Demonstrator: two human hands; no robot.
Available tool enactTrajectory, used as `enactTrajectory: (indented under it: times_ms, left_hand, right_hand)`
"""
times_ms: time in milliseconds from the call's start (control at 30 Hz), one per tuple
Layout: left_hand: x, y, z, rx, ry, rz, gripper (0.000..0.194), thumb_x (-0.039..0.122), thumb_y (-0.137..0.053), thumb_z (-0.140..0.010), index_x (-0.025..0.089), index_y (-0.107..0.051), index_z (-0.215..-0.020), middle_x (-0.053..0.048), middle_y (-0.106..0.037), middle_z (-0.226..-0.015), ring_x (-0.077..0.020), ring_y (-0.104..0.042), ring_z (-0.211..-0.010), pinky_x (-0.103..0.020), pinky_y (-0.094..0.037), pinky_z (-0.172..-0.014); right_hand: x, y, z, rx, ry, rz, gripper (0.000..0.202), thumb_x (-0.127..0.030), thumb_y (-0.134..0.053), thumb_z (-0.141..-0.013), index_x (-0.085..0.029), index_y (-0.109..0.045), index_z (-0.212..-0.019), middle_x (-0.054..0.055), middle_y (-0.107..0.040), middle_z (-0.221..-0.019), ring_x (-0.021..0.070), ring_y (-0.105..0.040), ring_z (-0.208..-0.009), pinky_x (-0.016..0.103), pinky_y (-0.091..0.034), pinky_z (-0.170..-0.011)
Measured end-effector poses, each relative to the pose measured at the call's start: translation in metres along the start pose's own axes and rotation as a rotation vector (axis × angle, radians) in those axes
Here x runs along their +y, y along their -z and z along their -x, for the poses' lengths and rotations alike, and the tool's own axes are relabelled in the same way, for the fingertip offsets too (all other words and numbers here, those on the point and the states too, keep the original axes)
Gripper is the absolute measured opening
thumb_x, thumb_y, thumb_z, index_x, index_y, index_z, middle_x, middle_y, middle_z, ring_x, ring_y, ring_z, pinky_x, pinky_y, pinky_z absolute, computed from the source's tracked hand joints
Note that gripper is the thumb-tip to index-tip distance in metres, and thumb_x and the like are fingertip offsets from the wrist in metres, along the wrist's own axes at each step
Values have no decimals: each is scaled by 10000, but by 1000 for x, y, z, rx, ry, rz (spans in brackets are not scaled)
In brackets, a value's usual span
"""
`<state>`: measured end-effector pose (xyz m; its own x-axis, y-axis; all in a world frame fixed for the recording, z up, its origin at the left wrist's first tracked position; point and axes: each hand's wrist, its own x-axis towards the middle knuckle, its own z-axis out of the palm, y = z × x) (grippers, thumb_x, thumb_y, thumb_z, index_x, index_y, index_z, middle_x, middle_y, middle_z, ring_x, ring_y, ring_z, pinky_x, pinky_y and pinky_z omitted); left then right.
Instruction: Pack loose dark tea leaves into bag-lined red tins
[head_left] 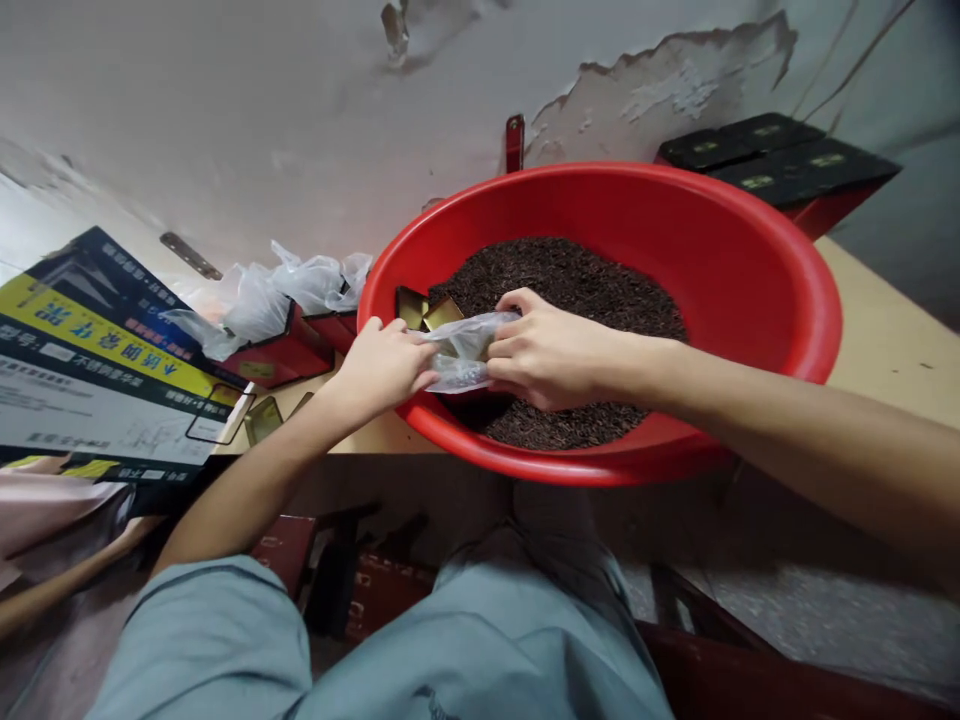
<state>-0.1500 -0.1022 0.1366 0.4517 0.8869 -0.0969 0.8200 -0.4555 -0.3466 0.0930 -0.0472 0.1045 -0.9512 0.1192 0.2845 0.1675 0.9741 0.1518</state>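
Observation:
A clear plastic bag (466, 342) is stretched between my two hands above the near left part of a big red basin (750, 250). My left hand (390, 365) pinches the bag's left edge at the basin's rim. The bag's right side is gripped by my right hand (541, 350), its fingers curled into the plastic. Loose dark shreds, like dry tea leaves (585, 280), fill the basin's bottom. Just beyond the bag, small gold-lined metal pieces (427, 308), like tin lids, rest inside the basin. What lies directly under the bag is mostly hidden.
Red tins with plastic bags (255, 305) sticking out stand left of the basin. A printed carton (112, 370) is at far left, near another person's arm (67, 590). Black-topped red tins (780, 155) stand behind right. The peeling wall (300, 120) rises behind the table (885, 310).

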Motion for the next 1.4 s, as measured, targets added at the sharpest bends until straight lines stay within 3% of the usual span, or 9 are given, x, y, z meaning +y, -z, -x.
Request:
enactTrajectory:
  times_ms: [133,233,333,467,667,833,1033,1200,1400]
  left_hand:
    - [-4,2,5,155,176,62,353,412,-706,-959,187,-792,-1217,-165,-719,-1183,-362,-595,-1173,-493,-478,-974]
    - [-7,-1,0,259,283,252,361,470,-650,-986,191,-818,-1143,-165,-620,-1311,-349,-570,-1218,-483,-502,-994]
    - [-10,-10,-13,168,263,430,444,445,-716,-918,157,-755,-1254,-153,-595,-1299,-321,-609,-1169,-461,-529,-1010]
    - [-15,-26,-27,90,190,547,599,274,-793,-779,153,-675,-1355,-115,-629,-1191,-281,-646,-1081,-425,-549,-1005]
    - [-29,-19,-11,200,15,651,520,131,-639,-796,180,-748,-1302,-61,-669,-1042,-194,-645,-904,-348,-555,-902]
    - [-22,2,-6,308,116,592,306,230,-587,-878,220,-856,-1024,-65,-700,-1095,-205,-667,-951,-360,-559,-927]
    - [-3,10,-12,132,335,301,298,393,-664,-922,196,-833,-1067,-113,-747,-1071,-295,-717,-1014,-410,-589,-904]
    - [-11,-6,-15,49,287,365,475,357,-751,-859,160,-728,-1290,-131,-755,-1151,-309,-730,-1056,-407,-586,-932]
    - [-26,-15,-24,-12,61,567,734,312,-842,-730,180,-628,-1420,-97,-761,-1111,-277,-725,-1015,-351,-569,-915]
  right_hand:
    - [0,24,5,-166,-142,-8,399,-421,-548,-1048,-187,-745,-794,47,-738,-734,168,-588,-676,474,-338,-967]
    - [-1,36,-10,-126,-167,-16,442,-443,-505,-1078,-188,-779,-843,73,-760,-786,203,-650,-776,457,-351,-952]
    - [-4,37,-39,-119,-145,-12,329,-272,-511,-1069,-166,-798,-950,106,-783,-903,221,-679,-869,408,-394,-894]
    - [1,25,-66,-315,-203,8,226,-173,-580,-1004,-149,-804,-1026,111,-782,-929,210,-690,-841,356,-448,-793]
    - [17,17,-32,-232,-301,128,122,-312,-799,-878,-192,-805,-901,108,-777,-937,356,-610,-1165,540,-433,-1017]
    - [8,30,-16,-189,-302,214,312,-504,-704,-940,-216,-823,-947,110,-766,-955,402,-525,-1248,652,-365,-1055]
    - [-5,41,-34,-271,-525,265,277,-335,-579,-1008,-213,-826,-972,106,-764,-840,348,-615,-1085,576,-436,-980]
    - [-5,36,-39,-454,-589,266,229,-198,-643,-936,-164,-796,-1104,146,-764,-1213,425,-549,-1322,682,-385,-1087]
    - [33,-21,-21,-58,-468,-143,366,-466,-722,-917,-255,-769,-1213,146,-716,-1267,496,-487,-1358,892,-217,-1105]
